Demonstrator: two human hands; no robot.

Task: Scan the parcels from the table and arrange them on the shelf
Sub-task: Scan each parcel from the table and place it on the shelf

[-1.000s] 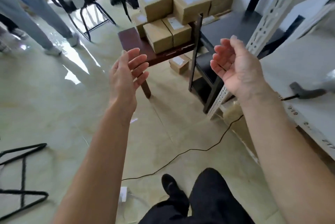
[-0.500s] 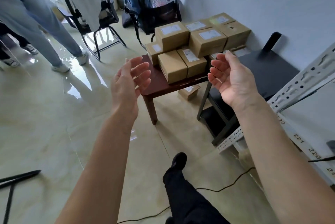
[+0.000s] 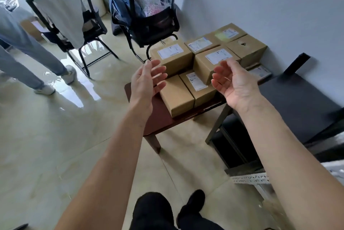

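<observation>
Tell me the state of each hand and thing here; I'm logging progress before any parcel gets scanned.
left hand: open, empty, raised above the table
right hand: open, empty, palm toward the left hand
parcels: closed, stacked on the table, none picked up
table: loaded with parcels
black chair: holding bags

On the brown table (image 3: 160, 118) stand seven cardboard parcels (image 3: 176, 95) that can be counted, some stacked on others; an eighth at its far right edge is partly hidden. Two black office chairs (image 3: 154, 15) stand beyond the table. One black stand (image 3: 297, 103) sits just right of it.
</observation>
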